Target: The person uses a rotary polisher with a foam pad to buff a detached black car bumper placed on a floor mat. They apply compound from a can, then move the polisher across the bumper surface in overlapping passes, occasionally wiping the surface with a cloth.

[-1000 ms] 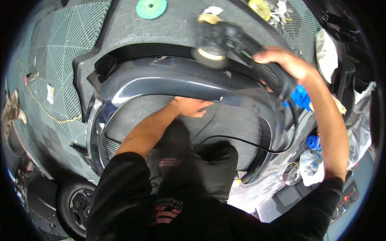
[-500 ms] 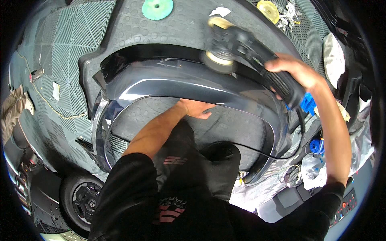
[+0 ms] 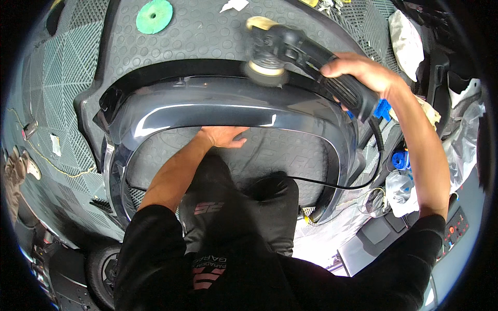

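Note:
A glossy dark grey wheel arch flare (image 3: 207, 108) lies curved across the ribbed black mat in front of me. My right hand (image 3: 358, 75) is wrapped round the rear body of a black power polisher (image 3: 306, 54). The polisher's round pad (image 3: 267, 74), blurred by motion, is at the flare's upper edge; whether it touches, I cannot tell. My left hand (image 3: 224, 137) reaches under the flare's inner edge, thumb apart and stretched out, the other fingers partly hidden beneath the panel.
A green round pad (image 3: 154, 16) and a white scrap (image 3: 234, 5) lie on the mat. The black cord (image 3: 332, 185) loops past the flare's right end. Blue tape roll (image 3: 400, 160), clear plastic bags (image 3: 402, 194) and a white cloth (image 3: 406, 44) are at right.
The whole view has shifted, so flare, mat and hands sit further left in it. The polisher stays in my right hand near the flare's upper edge. My left hand remains under the inner edge.

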The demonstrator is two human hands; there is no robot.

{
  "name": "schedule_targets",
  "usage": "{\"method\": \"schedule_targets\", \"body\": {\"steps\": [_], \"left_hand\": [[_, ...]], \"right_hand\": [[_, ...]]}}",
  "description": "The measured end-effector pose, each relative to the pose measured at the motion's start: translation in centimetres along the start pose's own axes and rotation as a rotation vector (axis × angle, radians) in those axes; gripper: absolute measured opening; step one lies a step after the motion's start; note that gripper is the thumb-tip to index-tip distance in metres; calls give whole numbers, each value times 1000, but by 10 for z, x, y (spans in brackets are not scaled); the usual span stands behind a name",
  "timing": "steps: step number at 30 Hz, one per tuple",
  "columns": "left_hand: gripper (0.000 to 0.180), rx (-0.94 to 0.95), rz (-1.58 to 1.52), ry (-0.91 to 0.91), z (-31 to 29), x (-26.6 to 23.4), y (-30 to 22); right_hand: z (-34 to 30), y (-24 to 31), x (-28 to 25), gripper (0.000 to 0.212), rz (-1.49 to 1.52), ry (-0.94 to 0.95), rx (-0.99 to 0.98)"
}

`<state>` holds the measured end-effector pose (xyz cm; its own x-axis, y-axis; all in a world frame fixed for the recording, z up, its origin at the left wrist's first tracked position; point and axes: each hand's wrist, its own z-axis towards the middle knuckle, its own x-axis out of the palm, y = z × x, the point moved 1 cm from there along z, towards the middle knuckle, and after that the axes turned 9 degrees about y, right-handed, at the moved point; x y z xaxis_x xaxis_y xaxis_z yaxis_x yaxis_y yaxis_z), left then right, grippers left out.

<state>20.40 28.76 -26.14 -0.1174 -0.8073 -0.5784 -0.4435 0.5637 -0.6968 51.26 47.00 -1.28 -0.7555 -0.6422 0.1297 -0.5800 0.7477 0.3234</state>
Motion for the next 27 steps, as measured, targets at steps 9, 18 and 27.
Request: {"method": "schedule_targets", "body": {"steps": [9,18,27], "left_hand": [[56,-24,117,-23,0,2,-1],[56,-40,69,24,0,-5,-5],[57,-82,49,111,1,-1,-2]], "right_hand": [[-46,-87,-31,52,257,-200,110],[-12,-51,-26,55,210,2,70],[26,-21,-16,69,2,38,-11]]}}
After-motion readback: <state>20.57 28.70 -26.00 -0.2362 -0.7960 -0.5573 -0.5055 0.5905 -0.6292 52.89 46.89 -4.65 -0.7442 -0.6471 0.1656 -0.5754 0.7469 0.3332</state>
